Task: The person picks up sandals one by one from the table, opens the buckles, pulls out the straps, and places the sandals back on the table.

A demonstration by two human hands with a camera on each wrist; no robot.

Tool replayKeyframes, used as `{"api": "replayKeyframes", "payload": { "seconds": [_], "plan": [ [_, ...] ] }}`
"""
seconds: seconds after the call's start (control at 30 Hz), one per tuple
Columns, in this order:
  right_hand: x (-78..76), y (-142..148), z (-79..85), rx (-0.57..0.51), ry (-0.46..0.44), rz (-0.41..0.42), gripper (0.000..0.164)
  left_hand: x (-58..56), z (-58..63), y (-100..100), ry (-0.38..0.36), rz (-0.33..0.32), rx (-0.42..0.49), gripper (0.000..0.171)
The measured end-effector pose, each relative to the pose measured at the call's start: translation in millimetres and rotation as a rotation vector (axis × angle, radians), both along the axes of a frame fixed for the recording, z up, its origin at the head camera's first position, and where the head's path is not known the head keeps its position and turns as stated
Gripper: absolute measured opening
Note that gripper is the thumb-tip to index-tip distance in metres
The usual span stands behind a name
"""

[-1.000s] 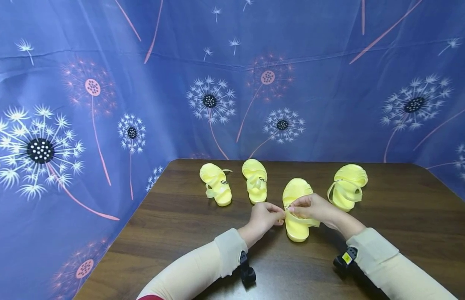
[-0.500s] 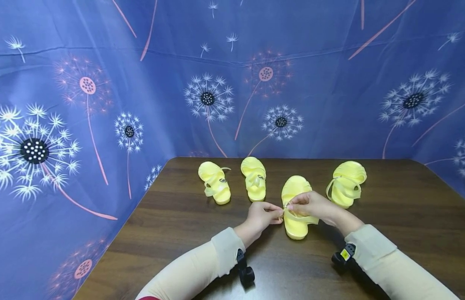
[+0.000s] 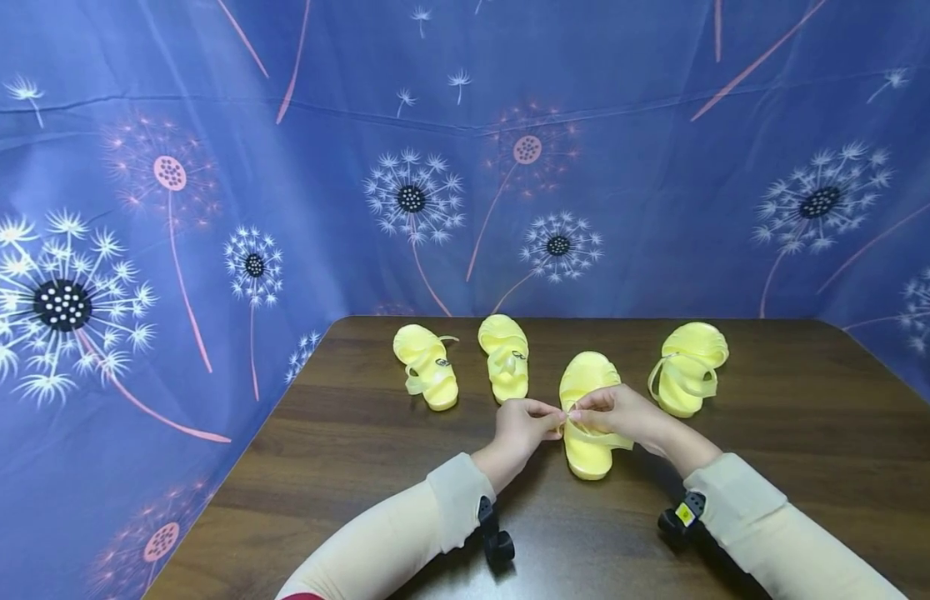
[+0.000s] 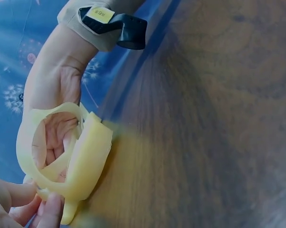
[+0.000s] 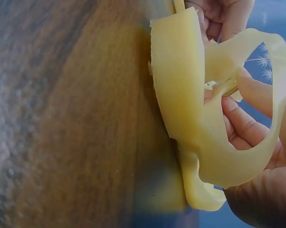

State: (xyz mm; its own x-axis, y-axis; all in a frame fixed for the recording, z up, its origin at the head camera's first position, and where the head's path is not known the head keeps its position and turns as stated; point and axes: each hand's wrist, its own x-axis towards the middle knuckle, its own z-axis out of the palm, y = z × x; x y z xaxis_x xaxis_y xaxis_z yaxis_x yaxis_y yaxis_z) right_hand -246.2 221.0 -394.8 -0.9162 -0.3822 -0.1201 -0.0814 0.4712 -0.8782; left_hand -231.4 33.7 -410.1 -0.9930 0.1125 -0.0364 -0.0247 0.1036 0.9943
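Observation:
A yellow sandal (image 3: 589,458) lies on the table between both hands, toe end toward the near side in the head view. My left hand (image 3: 519,432) pinches the strap end at the sandal's left side with thumb and fingers. Reaching over from the right, my right hand (image 3: 632,417) pinches the strap near the same spot, and the fingertips of both hands almost meet. In the right wrist view a small metal buckle (image 5: 231,89) shows between the right thumb and fingers. The sandal's looped strap (image 5: 281,80) stands up in front of the right palm.
Two more yellow sandals, one at the far left (image 3: 444,387) and another (image 3: 510,387) beside it, lie behind my left hand. A further yellow sandal (image 3: 678,400) is at the back right. The brown wooden table (image 3: 345,450) ends at a blue dandelion-print curtain (image 3: 322,208).
My left fingertips have come slightly up and closer to the right fingertips at the strap. The right hand keeps its pinch. The head view has shifted a little; the other sandals stay put.

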Motion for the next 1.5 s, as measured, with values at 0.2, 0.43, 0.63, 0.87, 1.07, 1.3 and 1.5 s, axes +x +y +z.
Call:
{"api": "replayKeyframes", "payload": {
  "seconds": [0.2, 0.43, 0.63, 0.87, 1.07, 1.3, 1.5],
  "plan": [
    [0.3, 0.4, 0.5, 0.011, -0.025, -0.025, 0.035, 3.5, -2.8, -1.6, -0.092, -0.032, 0.079, 0.011],
    [1.6, 3.4, -0.6, 0.014, -0.033, -0.039, 0.036, 7.3, -2.6, -2.9, -0.147, -0.104, 0.078, 0.010],
    [0.9, 3.0, -1.4, 0.022, -0.021, -0.040, 0.036, 7.9, -2.9, -3.9, -0.143, -0.096, 0.065, 0.009],
    [-0.6, -2.6, -1.8, 0.007, -0.013, -0.032, 0.034, 4.9, -4.3, -7.5, -0.121, -0.070, 0.045, 0.009],
    [-1.2, -5.2, -4.2, -0.011, -0.013, -0.020, 0.034, 2.8, -0.3, -6.9, -0.099, -0.062, 0.020, 0.009],
    [1.0, -2.0, -2.4, -0.026, -0.001, -0.015, 0.032, 0.9, 0.0, -2.3, -0.079, -0.058, 0.043, 0.010],
    [1.5, -1.0, -2.2, -0.017, 0.000, -0.028, 0.031, -0.9, 0.0, -1.3, -0.077, -0.071, 0.059, 0.011]
  ]
}}
